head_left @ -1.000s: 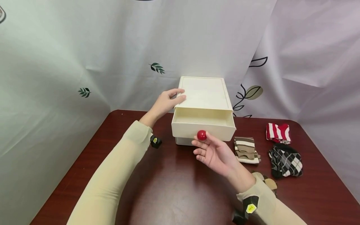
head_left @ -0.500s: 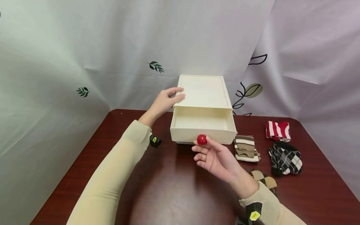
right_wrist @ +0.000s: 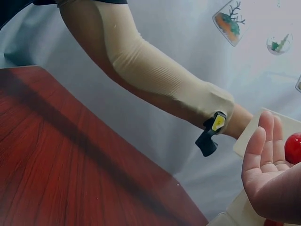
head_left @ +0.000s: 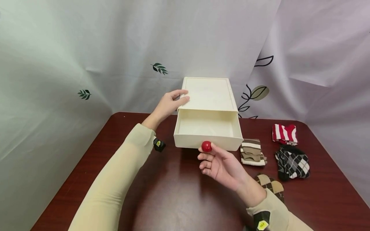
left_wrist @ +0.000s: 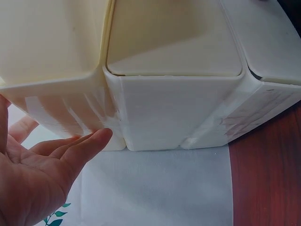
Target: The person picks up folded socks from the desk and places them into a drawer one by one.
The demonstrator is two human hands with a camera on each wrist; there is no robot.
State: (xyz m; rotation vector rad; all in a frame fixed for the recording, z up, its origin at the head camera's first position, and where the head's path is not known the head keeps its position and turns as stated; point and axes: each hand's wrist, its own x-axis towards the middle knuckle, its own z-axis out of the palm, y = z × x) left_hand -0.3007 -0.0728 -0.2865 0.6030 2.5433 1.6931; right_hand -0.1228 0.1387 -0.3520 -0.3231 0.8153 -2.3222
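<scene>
A white drawer box (head_left: 209,93) stands on the table with its upper drawer (head_left: 206,142) pulled well out; the drawer's inside shows bare. My right hand (head_left: 224,165) pinches the red round knob (head_left: 206,146) on the drawer front between thumb and forefinger, the other fingers loosely bent. At the box's upper left edge rests my left hand (head_left: 169,104), thumb and fingers stretched over it. The left wrist view shows the left hand (left_wrist: 44,165) along the box's white side wall (left_wrist: 178,113). In the right wrist view the red knob (right_wrist: 294,147) appears beside the right hand's fingers.
Right of the box lie folded socks: a brown striped pair (head_left: 252,152), a red and white striped pair (head_left: 284,134), a black argyle pair (head_left: 293,163) and a tan argyle pair (head_left: 270,184) partly behind the right forearm. A white patterned curtain (head_left: 130,48) hangs behind the table (head_left: 164,192).
The upper drawer has come further out toward me, with the right hand drawing back on its knob. The left hand has kept its place on the box.
</scene>
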